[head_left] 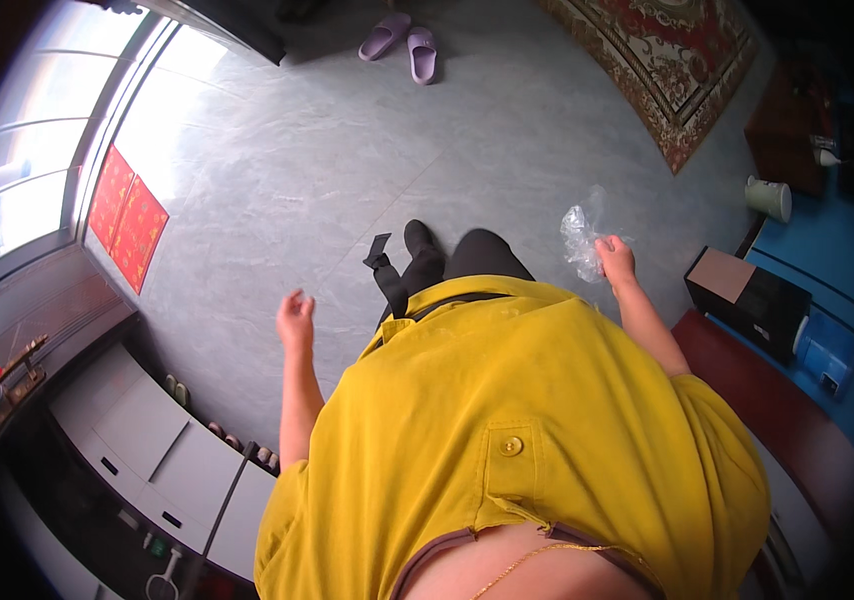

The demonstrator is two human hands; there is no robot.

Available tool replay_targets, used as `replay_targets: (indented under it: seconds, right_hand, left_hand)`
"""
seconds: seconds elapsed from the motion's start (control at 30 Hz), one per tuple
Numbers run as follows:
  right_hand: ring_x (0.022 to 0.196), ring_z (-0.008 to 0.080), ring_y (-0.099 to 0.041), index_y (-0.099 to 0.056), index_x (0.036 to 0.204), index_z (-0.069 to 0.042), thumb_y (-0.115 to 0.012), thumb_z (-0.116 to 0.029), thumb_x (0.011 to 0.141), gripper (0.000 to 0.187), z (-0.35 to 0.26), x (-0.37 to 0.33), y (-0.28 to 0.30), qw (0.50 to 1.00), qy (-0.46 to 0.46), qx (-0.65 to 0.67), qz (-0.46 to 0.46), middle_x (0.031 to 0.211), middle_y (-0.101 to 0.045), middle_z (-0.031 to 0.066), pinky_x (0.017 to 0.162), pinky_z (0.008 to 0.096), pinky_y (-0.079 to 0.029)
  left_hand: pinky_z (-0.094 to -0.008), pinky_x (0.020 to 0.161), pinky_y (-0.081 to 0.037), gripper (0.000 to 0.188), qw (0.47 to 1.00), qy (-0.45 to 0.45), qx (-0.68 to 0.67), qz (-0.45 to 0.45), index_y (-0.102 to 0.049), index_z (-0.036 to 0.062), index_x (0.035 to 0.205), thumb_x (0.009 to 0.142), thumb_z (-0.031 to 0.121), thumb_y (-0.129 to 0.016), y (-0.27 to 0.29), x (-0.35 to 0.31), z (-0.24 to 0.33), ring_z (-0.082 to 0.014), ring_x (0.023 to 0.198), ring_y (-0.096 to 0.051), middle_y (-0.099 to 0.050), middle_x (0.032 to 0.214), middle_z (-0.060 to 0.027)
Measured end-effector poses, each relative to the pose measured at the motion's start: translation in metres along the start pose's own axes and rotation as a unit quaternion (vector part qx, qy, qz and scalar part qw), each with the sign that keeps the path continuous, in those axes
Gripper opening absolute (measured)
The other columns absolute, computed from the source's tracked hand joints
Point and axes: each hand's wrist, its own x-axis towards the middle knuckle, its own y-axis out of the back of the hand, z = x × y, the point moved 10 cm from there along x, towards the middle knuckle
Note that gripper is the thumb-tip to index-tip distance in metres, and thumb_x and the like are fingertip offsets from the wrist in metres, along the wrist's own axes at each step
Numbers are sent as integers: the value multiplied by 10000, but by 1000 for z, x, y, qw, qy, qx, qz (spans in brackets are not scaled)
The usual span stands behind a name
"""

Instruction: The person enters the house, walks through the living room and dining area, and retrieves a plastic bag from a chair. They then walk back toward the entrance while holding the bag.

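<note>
A crumpled clear plastic bag [579,240] hangs from my right hand [617,262], whose fingers are closed round its edge. That arm reaches out to the right of my body, over the grey floor [347,150]. On the other side my left hand [296,318] is held up in the air, loosely bent with fingers a little apart and nothing in it. Nothing touches the left hand; below it is bare floor, with the white cabinet further to the left.
White cabinets [137,425] with shoes beside them line the left, near a glass door with a red mat [129,218]. Lilac slippers [423,55] lie far ahead, a patterned rug [662,70] far right. A blue-topped table [827,260] carries a black box [747,300] and a cup [768,199].
</note>
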Motion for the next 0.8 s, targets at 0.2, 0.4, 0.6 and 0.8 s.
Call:
replay_targets:
  seconds: [0.2, 0.4, 0.6, 0.8]
  right_hand:
    - [408, 103, -426, -550, 837, -35, -570, -189, 810, 157, -53, 27, -2, 996, -68, 49, 9, 643, -529, 16, 367, 264, -327]
    - [390, 110, -423, -523, 758, -43, -575, -186, 805, 159, -62, 137, -39, 995, 64, -80, 15, 611, -514, 10, 351, 277, -313]
    - [415, 101, -427, -545, 798, -42, -578, -197, 804, 159, -200, 246, -46, 992, 116, 8, 51, 627, -520, 10, 374, 263, -333]
    - [432, 97, -438, -552, 820, -39, -582, -204, 802, 169, -320, 301, -58, 995, 100, 5, 22, 625, -518, 11, 390, 257, -345]
  left_hand:
    - [-240, 668, -441, 301, 996, -72, -59, 13, -568, 75, 1081, 789, 114, -627, 3, 96, 238, -89, 734, -512, -584, 860, -20]
    - [-235, 669, -440, 265, 988, -142, -43, 46, -581, 89, 1064, 802, 113, -613, 2, 155, 367, -90, 734, -511, -591, 919, -17]
    - [-208, 670, -427, 257, 959, -210, -119, 149, -578, 72, 1078, 822, 74, -599, 69, 220, 419, -59, 738, -506, -604, 878, -4]
    - [-228, 752, -450, 244, 932, -228, -137, 247, -566, 29, 1083, 844, 78, -577, 149, 266, 466, -106, 831, -546, -599, 905, -55]
